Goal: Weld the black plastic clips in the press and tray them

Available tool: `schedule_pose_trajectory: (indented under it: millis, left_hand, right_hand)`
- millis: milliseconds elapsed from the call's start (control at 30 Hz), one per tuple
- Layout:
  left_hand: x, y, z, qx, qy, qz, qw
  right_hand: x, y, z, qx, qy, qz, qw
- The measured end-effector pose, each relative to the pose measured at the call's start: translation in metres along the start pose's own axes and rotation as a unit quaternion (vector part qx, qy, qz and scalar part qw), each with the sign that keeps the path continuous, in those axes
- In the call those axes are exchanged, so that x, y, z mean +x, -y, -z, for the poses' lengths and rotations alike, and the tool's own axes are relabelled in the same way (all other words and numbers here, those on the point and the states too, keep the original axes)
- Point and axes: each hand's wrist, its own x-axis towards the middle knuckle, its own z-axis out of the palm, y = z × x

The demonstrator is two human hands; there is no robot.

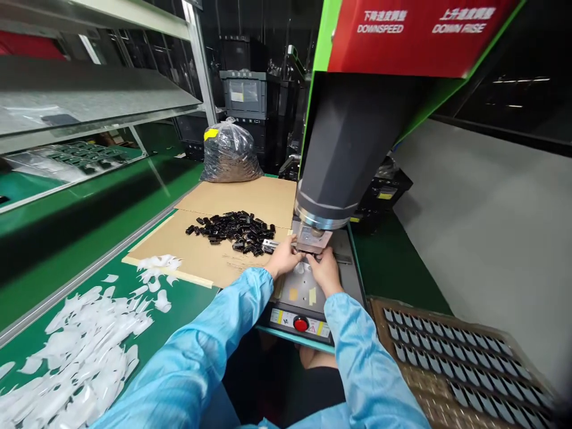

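Observation:
Under the head of a green and red press (313, 237), my two hands meet at its metal base plate (295, 302). My left hand (285, 257) is at the left side of the press head, fingers bent together. My right hand (326, 271) reaches in from the right with its fingers pinched near a small dark part that is mostly hidden. What each hand grips is too small to make out. A pile of small black parts (236, 229) lies on cardboard (192, 256) left of my hands. A red button (301, 324) sits on the front of the base.
White film pieces (98, 339) cover the green table (187, 304) at the left. A tray of grey parts (465, 357) is at the lower right. A filled plastic bag (231, 152) stands at the back, with stacked crates (250, 95) behind. Metal shelving (102, 98) fills the upper left.

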Motion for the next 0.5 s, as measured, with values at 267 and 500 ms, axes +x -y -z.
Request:
schedule_pose_trajectory:
  millis: [267,500]
  left_hand:
    - [0.022,-0.005,0.006,0.012,0.036,-0.026,0.999]
    - [-0.007,-0.002,0.006,-0.144,0.022,0.038,0.989]
  right_hand:
    - [0.021,-0.014,-0.007,0.062,0.009,-0.005,0.998]
    - [-0.005,-0.015,-0.010,0.249,-0.011,-0.034,0.968]
